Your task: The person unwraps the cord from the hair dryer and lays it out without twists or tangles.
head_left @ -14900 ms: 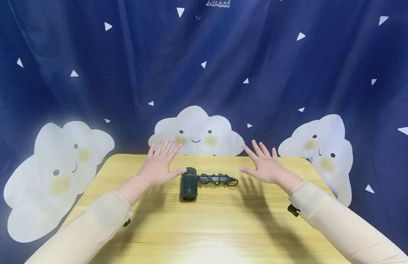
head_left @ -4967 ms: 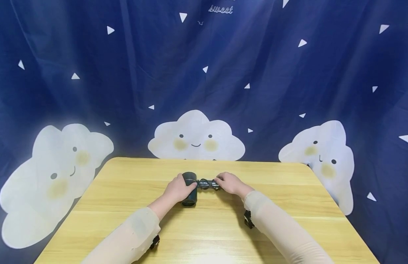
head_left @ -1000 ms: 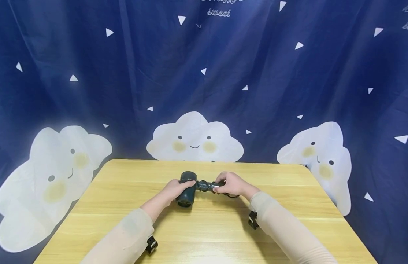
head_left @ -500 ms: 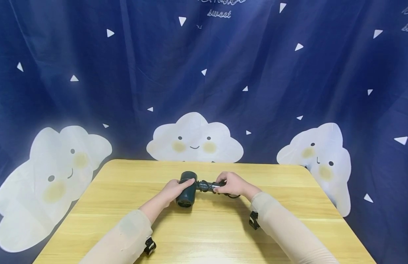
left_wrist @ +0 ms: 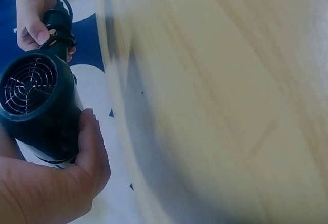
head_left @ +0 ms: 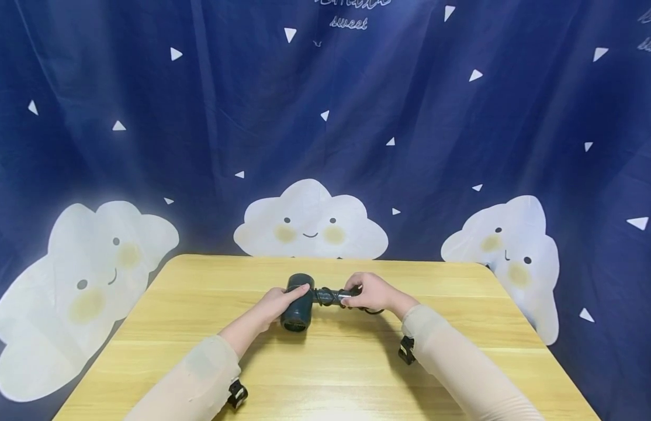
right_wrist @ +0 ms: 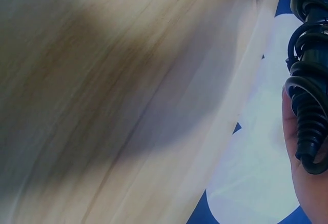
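Observation:
A black hair dryer [head_left: 297, 314] is held near the far side of the table, its barrel on the left and its handle pointing right. My left hand [head_left: 274, 303] grips the barrel, thumb across the top. Around the handle winds a black power cord [head_left: 324, 297]. With thumb and fingers my right hand [head_left: 377, 292] holds the handle's end, partly covering the cord there. The round air grille [left_wrist: 29, 85] faces the camera in the left wrist view. In the right wrist view the ribbed cord sleeve [right_wrist: 310, 129] lies before the right palm.
A light wooden table [head_left: 325, 368] lies beneath both hands. Directly behind it hangs a dark blue curtain [head_left: 252, 117] printed with white clouds and triangles. Each wrist wears a small black camera, one at the left sleeve [head_left: 194, 374].
At first both hands were spread open above the table with the dryer lying between them. Later both took hold of it, and the barrel tilted slightly. Over the last second almost nothing moved.

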{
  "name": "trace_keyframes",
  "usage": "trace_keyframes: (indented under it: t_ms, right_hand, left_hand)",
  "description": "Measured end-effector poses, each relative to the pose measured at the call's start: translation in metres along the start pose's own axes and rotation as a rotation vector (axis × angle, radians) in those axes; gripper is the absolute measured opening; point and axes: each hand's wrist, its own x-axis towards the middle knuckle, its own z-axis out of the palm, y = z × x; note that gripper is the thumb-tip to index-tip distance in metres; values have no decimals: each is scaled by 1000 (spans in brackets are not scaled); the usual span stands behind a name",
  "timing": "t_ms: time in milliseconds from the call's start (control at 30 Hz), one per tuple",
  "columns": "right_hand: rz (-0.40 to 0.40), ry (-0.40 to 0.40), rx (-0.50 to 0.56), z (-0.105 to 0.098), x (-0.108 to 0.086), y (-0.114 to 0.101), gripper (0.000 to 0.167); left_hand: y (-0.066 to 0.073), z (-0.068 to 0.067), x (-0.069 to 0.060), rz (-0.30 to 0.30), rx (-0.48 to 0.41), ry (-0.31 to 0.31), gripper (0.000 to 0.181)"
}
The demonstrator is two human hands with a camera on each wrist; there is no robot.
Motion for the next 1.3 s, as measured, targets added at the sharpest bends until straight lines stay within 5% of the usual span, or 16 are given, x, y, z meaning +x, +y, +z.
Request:
trace_keyframes:
  t_ms: [1300]
  right_hand:
    - [-16,34,19,-8,-4,-12,19]
  left_hand:
    - [3,-4,-8,-3,-80,-6,97]
